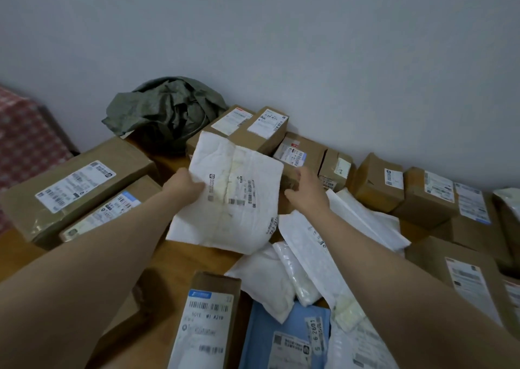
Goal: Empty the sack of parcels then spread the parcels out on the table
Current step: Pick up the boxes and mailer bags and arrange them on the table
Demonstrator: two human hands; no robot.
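Note:
My left hand (184, 184) grips the left edge of a flat white mailer bag (233, 194) and holds it tilted above the wooden table (183, 259). My right hand (305, 190) reaches past the mailer's right edge, fingers loosely curled over a brown box (289, 177) behind it; whether it holds anything I cannot tell. The crumpled green sack (166, 109) lies at the back against the wall. Brown cardboard parcels (247, 126) and white soft parcels (337, 228) cover the table around my hands.
Two long brown boxes (76, 183) lie at the left. A row of small boxes (377, 183) runs along the wall to the right. A blue mailer (281, 337) and a labelled box (208, 320) sit near me. A checked red cloth (25, 135) is at far left.

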